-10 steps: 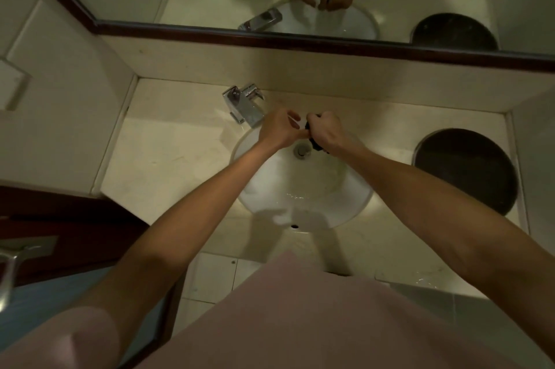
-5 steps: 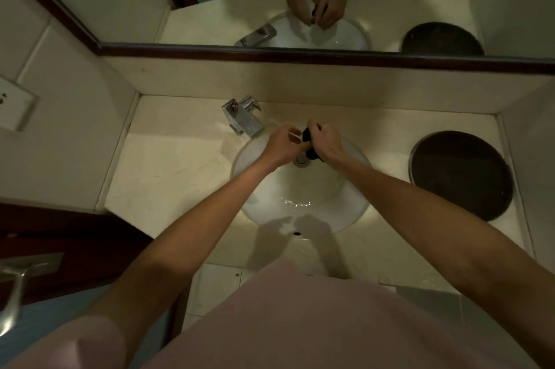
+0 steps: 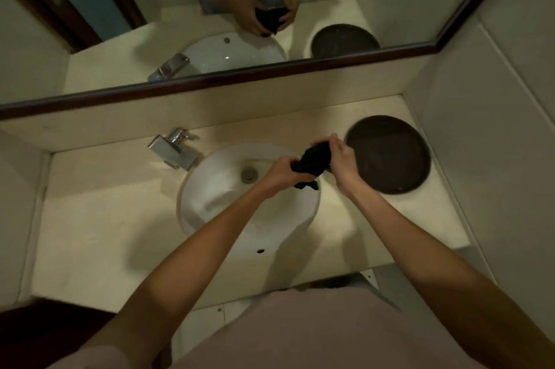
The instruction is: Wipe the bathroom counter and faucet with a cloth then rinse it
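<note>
A dark cloth (image 3: 313,162), bunched and twisted, is stretched between both hands above the right rim of the white sink basin (image 3: 216,203). My left hand (image 3: 285,173) grips its lower left end. My right hand (image 3: 342,161) grips its upper right end. A small tail of cloth hangs below my left hand. The chrome faucet (image 3: 174,150) stands on the cream counter (image 3: 99,218) to the left of the basin, apart from both hands. No water runs from it.
A round dark hole (image 3: 390,155) is set in the counter to the right of the basin. A mirror (image 3: 210,8) with a dark frame spans the back wall. Walls close in on the left and right. The drain (image 3: 249,173) sits mid-basin.
Both hands have shifted from over the drain to the right rim of the basin. The cloth, mostly hidden in the fists before, shows stretched between them. The camera has tilted.
</note>
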Demonstrator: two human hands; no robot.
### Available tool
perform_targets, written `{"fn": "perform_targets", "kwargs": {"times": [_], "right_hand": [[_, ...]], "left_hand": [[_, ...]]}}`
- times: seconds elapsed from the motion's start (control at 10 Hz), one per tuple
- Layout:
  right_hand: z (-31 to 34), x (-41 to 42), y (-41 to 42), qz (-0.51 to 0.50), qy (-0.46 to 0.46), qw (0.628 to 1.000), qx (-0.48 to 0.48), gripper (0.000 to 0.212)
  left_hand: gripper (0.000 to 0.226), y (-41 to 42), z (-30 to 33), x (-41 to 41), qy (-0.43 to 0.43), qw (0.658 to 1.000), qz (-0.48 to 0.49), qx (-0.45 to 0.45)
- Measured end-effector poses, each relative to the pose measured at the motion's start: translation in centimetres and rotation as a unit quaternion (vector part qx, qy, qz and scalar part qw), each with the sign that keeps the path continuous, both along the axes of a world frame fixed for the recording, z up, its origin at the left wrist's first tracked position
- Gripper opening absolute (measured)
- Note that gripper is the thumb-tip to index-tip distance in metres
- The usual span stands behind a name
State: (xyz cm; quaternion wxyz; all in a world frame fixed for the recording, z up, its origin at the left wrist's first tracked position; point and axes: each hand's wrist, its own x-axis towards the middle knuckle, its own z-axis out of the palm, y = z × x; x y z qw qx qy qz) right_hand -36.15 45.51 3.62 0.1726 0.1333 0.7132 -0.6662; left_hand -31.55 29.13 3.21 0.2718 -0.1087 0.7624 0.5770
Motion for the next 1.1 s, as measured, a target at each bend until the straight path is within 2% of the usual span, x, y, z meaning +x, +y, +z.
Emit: {"fn": "perform_targets", "kwargs": {"times": [0.1, 0.2, 0.3, 0.5, 0.6, 0.7, 0.8, 0.9, 1.0, 1.1], "right_hand": [[1.0, -1.1, 5.2, -0.037, 0.026, 0.999, 0.023, 0.045], [1.2, -3.0, 10.2, 0.007, 0.063, 0.992, 0.107, 0.043], [0.6, -5.3, 15.0, 0.008, 0.079, 0.984, 0.159, 0.044], [-3.0, -8.9, 23.3, 0.024, 0.074, 0.981, 0.178, 0.007], [-5.8, -8.9, 25.2, 0.068, 0.061, 0.966, 0.242, 0.021], [-7.6, -7.4, 25.5, 0.192, 0.008, 0.943, 0.273, 0.044], [-9.1, -7.2, 25.7, 0.252, 0.013, 0.921, 0.296, 0.055], [-8.6, -8.3, 25.6, 0.26, -0.008, 0.913, 0.314, 0.051], [-7.9, -9.1, 25.3, 0.253, 0.009, 0.904, 0.345, 0.045], [-6.8, -9.4, 24.3, 0.212, 0.075, 0.905, 0.361, 0.038]], "left_hand": [[0.038, 2.2, 0.0, -2.4, 0.043, 0.993, -0.03, -0.109], [0.031, 5.4, 0.3, -5.0, 0.087, 0.983, -0.036, -0.158], [0.024, 10.5, 0.4, -8.2, 0.143, 0.969, -0.05, -0.195], [0.044, 21.3, -1.1, -13.2, 0.187, 0.953, -0.041, -0.234], [0.054, 24.4, -3.7, -13.8, 0.143, 0.954, -0.093, -0.249], [0.068, 25.5, -6.4, -12.9, 0.083, 0.943, -0.179, -0.27], [0.074, 25.3, -8.1, -12.1, 0.08, 0.915, -0.257, -0.301], [0.071, 24.8, -7.5, -12.1, 0.06, 0.904, -0.285, -0.313], [0.068, 24.0, -6.7, -12.3, 0.094, 0.921, -0.237, -0.296], [0.065, 22.5, -6.4, -11.8, 0.115, 0.939, -0.166, -0.279]]}}
